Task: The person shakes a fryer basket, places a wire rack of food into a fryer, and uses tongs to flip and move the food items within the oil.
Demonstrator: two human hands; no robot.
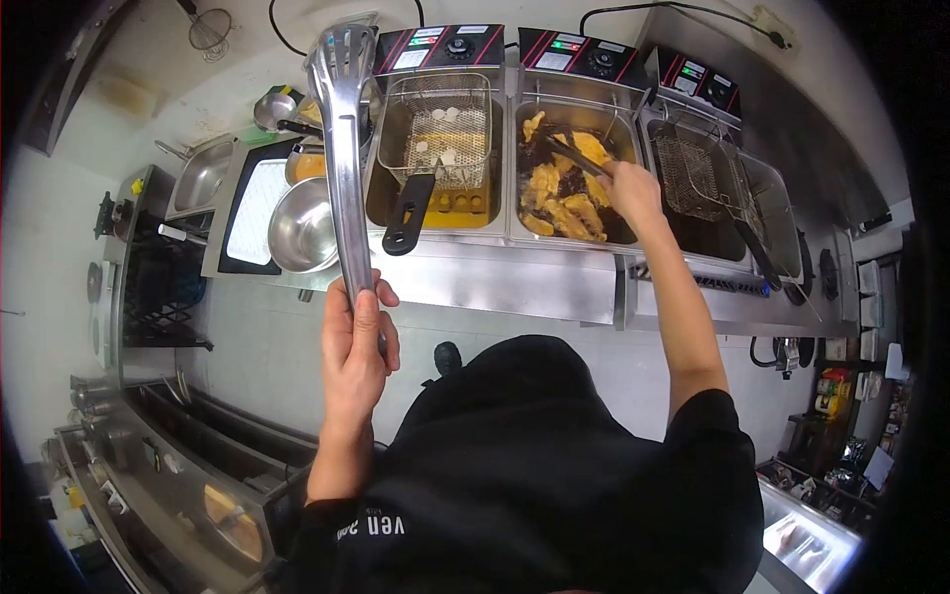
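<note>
My left hand (354,346) is closed around the handle of a pair of long metal tongs (347,188), held upright with the slotted head at the top. My right hand (633,193) reaches over the middle fryer (625,119) and grips a slim dark utensil (577,155), its far end among the food. Golden battered pieces (566,213) float in the dark oil there. Left of it, a wire basket (435,124) with a few pale pieces in it rests over the left fryer, its black handle (408,215) pointing toward me.
On the right, a third fryer holds wire baskets (693,178). A steel bowl (304,226) and a white rack tray (259,210) stand at the left, near a sink (206,176). The fryer control boxes (584,57) line the back, and a steel counter (178,485) lies behind at lower left.
</note>
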